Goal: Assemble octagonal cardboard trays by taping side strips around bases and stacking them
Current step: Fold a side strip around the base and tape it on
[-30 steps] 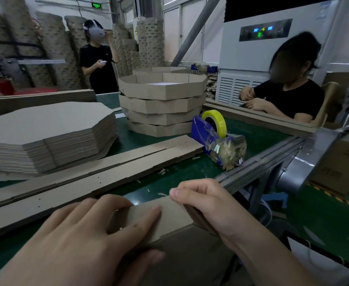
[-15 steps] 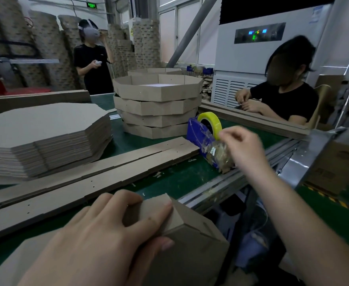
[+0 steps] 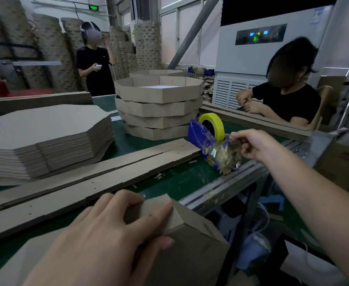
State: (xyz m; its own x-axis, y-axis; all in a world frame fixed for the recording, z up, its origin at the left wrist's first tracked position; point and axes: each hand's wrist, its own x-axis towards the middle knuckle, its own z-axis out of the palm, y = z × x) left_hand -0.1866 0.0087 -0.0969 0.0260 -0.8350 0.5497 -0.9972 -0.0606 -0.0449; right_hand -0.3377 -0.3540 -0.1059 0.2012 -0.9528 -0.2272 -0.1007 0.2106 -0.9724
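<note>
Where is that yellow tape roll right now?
In the head view, the yellow tape roll sits in its blue dispenser right of centre, beside the stacked trays, just behind the right hand.

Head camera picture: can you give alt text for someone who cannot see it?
Left hand holds a cardboard side strip folded against a tray base; right hand pinches tape at the blue dispenser. Finished trays stand stacked behind.
</note>
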